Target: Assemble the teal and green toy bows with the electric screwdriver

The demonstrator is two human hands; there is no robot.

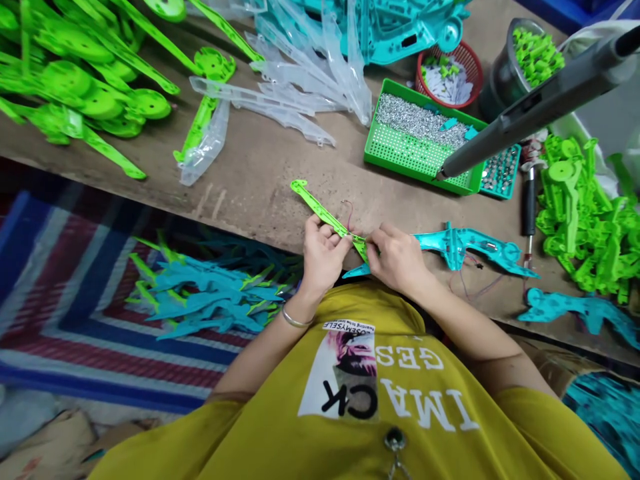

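My left hand (323, 257) pinches a long, thin lime-green plastic part (320, 211) at the table's front edge. The part's far end points up and left. My right hand (399, 259) has its fingers closed on the near end of the same part, close to my left fingertips. A thin reddish wire (351, 212) rises beside the green part. Under and beside my right hand lies a turquoise plastic piece (465, 243), partly hidden, with thin wires hanging from its right part. Another turquoise piece (590, 310) lies farther right.
Green parts (65, 87) are heaped at the left, clear pieces (300, 73) behind. A green basket (420, 167) holds small metal screws; a grey screwdriver (535, 107) hangs over it. More green parts (570, 213) lie right. Turquoise pieces (215, 287) are piled below the table's left edge.
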